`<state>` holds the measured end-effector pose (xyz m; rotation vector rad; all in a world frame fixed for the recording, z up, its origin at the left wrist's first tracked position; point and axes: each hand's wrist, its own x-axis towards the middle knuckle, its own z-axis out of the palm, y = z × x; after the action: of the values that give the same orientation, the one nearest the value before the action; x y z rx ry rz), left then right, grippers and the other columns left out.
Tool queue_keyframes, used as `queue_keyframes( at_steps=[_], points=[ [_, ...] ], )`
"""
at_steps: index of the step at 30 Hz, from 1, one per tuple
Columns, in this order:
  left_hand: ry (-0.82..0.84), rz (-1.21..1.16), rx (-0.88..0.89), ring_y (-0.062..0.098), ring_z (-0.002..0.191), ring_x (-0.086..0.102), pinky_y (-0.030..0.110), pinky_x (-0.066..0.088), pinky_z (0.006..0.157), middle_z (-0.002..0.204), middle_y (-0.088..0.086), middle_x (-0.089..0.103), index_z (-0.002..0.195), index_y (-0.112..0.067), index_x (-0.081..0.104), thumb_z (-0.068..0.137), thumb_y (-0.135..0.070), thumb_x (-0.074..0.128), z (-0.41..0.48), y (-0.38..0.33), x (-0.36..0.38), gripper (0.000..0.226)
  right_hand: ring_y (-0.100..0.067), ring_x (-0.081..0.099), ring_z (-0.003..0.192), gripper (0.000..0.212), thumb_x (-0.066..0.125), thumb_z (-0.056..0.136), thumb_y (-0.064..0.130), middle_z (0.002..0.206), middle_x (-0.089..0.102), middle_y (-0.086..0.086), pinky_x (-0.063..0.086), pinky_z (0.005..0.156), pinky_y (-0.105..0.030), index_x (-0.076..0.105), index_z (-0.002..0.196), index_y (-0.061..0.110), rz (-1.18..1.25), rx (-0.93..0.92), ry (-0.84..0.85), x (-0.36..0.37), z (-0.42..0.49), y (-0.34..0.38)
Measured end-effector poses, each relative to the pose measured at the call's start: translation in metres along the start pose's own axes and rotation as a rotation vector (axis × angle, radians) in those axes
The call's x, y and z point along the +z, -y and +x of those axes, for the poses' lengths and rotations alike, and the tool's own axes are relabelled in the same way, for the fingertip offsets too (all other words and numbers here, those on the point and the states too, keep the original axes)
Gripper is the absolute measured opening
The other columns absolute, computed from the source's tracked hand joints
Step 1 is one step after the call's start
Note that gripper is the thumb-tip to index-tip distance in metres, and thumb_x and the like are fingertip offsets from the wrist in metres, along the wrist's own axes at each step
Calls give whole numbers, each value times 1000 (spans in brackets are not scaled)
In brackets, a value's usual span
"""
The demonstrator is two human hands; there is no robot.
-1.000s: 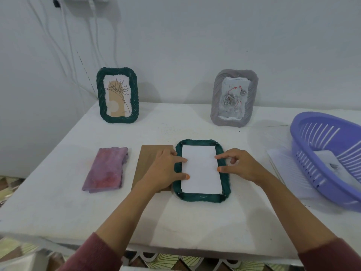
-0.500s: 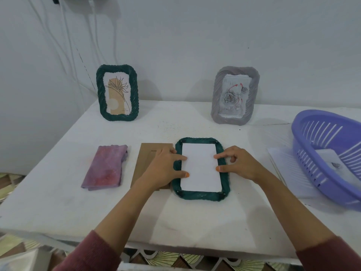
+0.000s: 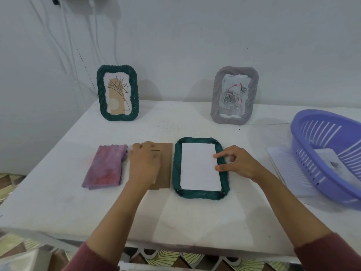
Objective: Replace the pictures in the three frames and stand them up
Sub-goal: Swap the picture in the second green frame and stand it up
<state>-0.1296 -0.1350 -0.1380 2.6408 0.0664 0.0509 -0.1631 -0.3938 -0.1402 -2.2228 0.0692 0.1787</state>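
at the far left of the white table (image 3: 58, 202) lies a folded purple-pink cloth (image 3: 106, 167), flat and slightly askew, just beside a brown cardboard backing board (image 3: 166, 165). behind them, near the wall, a dark green rope-edged picture frame (image 3: 117, 92) stands upright, showing a line drawing of a flower over a tan shape. the left hand (image 3: 144, 165) lies palm-down on the backing board, fingers stretched forward and close together, covering most of its left side; a thin slot shows in the board by the fingertips. right of the board, almost touching it, a second green frame (image 3: 176, 165) with the same twisted rope border lies face down on the table, its long side pointing away from the person. a white sheet (image 3: 199, 166) fills its opening, blank on the side that shows, with small dark tabs visible at the corners of the recess. the right hand (image 3: 240, 165) rests on the frame's right border, index finger and thumb reaching onto the sheet's right edge, the other fingers loosely curled above the rim; it presses rather than pinches. behind, near the wall, a grey rope-edged frame (image 3: 234, 95) stands upright with a picture of a grey rose and red strokes. farther right, a few white papers (image 3: 283, 167) lie flat, partly under a lilac slotted plastic basket (image 3: 312, 122) at the table's right edge, which holds another sheet (image 3: 330, 161).
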Motion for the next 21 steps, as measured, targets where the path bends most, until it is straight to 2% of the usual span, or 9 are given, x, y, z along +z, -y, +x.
queue_keyframes(
  at_steps=[3, 5, 10, 15, 18, 21],
  points=[
    [161, 110, -197, 39, 134, 22, 46, 27, 108, 146, 24, 24, 141, -10, 26, 93, -32, 44, -10, 6, -10, 56, -4, 40, 74, 36, 77, 71, 18, 107, 47, 0, 39, 65, -8, 67, 106, 22, 17, 2, 6, 0, -1, 1],
    [240, 104, -233, 41, 138, 16, 48, 26, 109, 148, 26, 16, 142, -11, 19, 91, -38, 49, -18, 7, -12, 65, -6, 40, 72, 33, 76, 73, 20, 108, 49, -1, 37, 66, -14, 67, 104, 26, 45, -2, 3, 0, -2, 1],
    [280, 130, -211, 40, 131, 26, 46, 36, 101, 141, 25, 27, 141, -16, 21, 87, -29, 59, -14, 8, -12, 67, -12, 37, 68, 27, 73, 76, 20, 102, 54, 3, 36, 66, -17, 66, 99, 32, 123, -6, -3, -1, -3, 2],
    [300, 88, -244, 39, 123, 35, 44, 40, 96, 137, 25, 28, 140, -20, 23, 80, -30, 69, -2, 13, -14, 76, -12, 33, 63, 26, 71, 78, 18, 81, 55, 15, 34, 64, -17, 67, 101, 29, 179, 2, 3, -4, -6, 3],
    [306, 1, -233, 34, 117, 41, 40, 42, 90, 134, 20, 38, 135, -21, 30, 76, -31, 73, 2, 18, -17, 74, -8, 41, 66, 26, 70, 79, 19, 88, 57, 9, 38, 70, -16, 66, 102, 29, 210, 20, 12, -7, -7, 4],
    [268, -178, -178, 23, 98, 49, 33, 45, 80, 127, 11, 49, 129, -17, 44, 72, -19, 78, 0, 22, -28, 66, -9, 47, 74, 25, 69, 80, 20, 98, 55, -2, 41, 75, -18, 66, 102, 30, 232, 32, -8, -10, -7, 6]
  ],
)
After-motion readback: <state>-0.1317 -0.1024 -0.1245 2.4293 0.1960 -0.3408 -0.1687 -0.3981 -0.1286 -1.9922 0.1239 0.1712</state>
